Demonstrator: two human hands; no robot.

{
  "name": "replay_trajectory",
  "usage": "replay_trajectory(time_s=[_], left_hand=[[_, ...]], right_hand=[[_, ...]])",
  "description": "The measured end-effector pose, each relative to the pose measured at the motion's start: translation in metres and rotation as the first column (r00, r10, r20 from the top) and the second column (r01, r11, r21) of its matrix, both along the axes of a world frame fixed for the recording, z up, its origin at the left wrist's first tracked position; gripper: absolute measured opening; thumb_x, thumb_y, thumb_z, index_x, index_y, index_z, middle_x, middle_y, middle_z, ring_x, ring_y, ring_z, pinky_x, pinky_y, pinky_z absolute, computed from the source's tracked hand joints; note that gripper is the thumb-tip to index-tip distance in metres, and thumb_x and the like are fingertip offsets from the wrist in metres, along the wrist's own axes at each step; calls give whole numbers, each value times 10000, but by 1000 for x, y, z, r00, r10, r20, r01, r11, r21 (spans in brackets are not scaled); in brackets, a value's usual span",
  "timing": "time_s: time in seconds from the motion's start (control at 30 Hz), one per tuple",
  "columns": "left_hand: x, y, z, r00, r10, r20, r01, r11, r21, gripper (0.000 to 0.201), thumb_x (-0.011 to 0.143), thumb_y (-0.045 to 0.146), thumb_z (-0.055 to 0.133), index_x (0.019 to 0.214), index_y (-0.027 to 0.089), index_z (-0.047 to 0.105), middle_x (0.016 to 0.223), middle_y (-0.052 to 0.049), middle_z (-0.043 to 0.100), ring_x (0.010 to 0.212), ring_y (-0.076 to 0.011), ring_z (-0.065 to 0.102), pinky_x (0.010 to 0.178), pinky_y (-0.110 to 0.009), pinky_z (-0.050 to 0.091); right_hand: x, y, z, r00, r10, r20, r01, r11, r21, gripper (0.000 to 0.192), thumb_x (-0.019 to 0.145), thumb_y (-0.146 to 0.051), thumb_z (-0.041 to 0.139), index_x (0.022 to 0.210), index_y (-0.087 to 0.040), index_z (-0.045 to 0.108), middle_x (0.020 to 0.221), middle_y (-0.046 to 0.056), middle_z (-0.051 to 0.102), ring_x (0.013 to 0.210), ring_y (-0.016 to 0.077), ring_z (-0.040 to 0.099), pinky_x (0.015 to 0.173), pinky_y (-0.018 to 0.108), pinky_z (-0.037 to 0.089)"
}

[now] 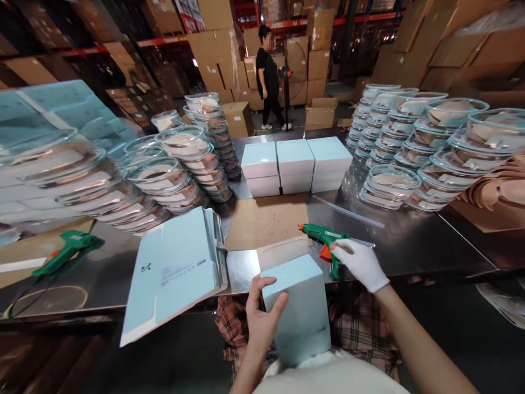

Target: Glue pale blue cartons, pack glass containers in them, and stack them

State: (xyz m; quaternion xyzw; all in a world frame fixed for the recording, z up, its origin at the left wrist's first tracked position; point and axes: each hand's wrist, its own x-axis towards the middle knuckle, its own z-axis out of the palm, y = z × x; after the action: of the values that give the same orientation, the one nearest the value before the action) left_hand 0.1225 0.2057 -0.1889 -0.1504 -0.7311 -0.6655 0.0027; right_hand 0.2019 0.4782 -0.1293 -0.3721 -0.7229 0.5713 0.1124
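Observation:
A light-blue carton point(301, 306) stands tilted in my lap against the table edge, with its pale flap point(283, 251) folded out at the far side. My left hand point(262, 312) is bare and grips the carton's near left corner, thumb on the front face and fingers on the top. In a white glove, my right hand point(363, 262) has its fingers closed at the rear of a green glue gun point(324, 234) with an orange trigger. The gun's nozzle points left, above a brown cardboard sheet point(266, 219).
A stack of flattened blue cartons point(176, 273) lies to the left, beyond it a second green glue gun point(68, 249). White-and-blue boxes point(295, 164) stand ahead. Clear-lidded round containers point(435, 142) are piled on both sides. Clear glue sticks point(348, 210) lie nearby. A person point(268, 76) walks behind.

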Motion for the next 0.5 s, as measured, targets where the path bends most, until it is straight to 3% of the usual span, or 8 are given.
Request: replay_trajectory(time_s=[0.1, 0.17, 0.2, 0.27, 0.3, 0.4, 0.5], left_hand=[[5, 5, 0, 997, -82, 0, 82, 996, 19, 455, 712, 626, 861, 908, 236, 736, 1112, -106, 731, 1258, -360, 629, 1058, -463, 491], [7, 8, 0, 990, -138, 18, 136, 989, 61, 457, 712, 607, 872, 905, 229, 702, 1271, -145, 692, 1272, -369, 632, 1000, -447, 528], [8, 10, 0, 988, -151, 40, 147, 985, 95, 467, 717, 597, 874, 930, 231, 677, 1334, -158, 664, 1252, -359, 648, 955, -426, 549], [7, 12, -1, 982, -163, 98, 144, 974, 177, 529, 732, 591, 868, 1047, 255, 606, 1361, -153, 642, 1166, -314, 693, 874, -383, 575], [5, 12, -1, 978, -169, 121, 140, 966, 216, 580, 738, 597, 861, 1115, 275, 561, 1326, -135, 652, 1121, -290, 709, 854, -371, 581], [-2, 12, 1, 975, -182, 125, 144, 953, 266, 640, 752, 618, 838, 1189, 298, 498, 1205, -83, 665, 1121, -271, 703, 912, -389, 577], [-6, 12, 4, 970, -223, 95, 199, 956, 214, 500, 746, 627, 834, 970, 257, 583, 1147, -80, 660, 1182, -302, 668, 983, -418, 539]], right_hand=[[-11, -28, 1, 944, 248, -219, -283, 948, -148, 494, 713, -484, 816, 1102, -184, 768, 1105, 96, 791, 1002, 275, 727, 912, 370, 559], [-18, -40, -2, 909, 285, -303, -375, 878, -299, 549, 675, -514, 843, 1089, -161, 767, 1072, 99, 790, 953, 267, 731, 885, 372, 564], [-19, -42, -3, 908, 261, -327, -367, 871, -325, 561, 660, -539, 859, 1062, -157, 769, 1040, 99, 788, 935, 262, 729, 875, 371, 564], [-14, -40, -3, 890, 270, -367, -375, 892, -252, 606, 676, -655, 849, 1012, -155, 780, 1032, 110, 776, 973, 268, 715, 920, 388, 555], [-9, -37, -1, 857, 342, -385, -431, 885, -175, 669, 690, -742, 813, 1008, -155, 787, 1074, 125, 767, 1028, 280, 704, 963, 404, 544], [8, -27, 8, 695, 615, -373, -647, 761, 50, 836, 695, -891, 706, 1131, -182, 786, 1260, 150, 702, 1185, 306, 651, 1052, 440, 509], [16, -26, 17, 642, 719, -266, -687, 694, 217, 601, 807, -696, 766, 1179, -224, 778, 1264, 115, 658, 1200, 267, 626, 1072, 425, 502]])
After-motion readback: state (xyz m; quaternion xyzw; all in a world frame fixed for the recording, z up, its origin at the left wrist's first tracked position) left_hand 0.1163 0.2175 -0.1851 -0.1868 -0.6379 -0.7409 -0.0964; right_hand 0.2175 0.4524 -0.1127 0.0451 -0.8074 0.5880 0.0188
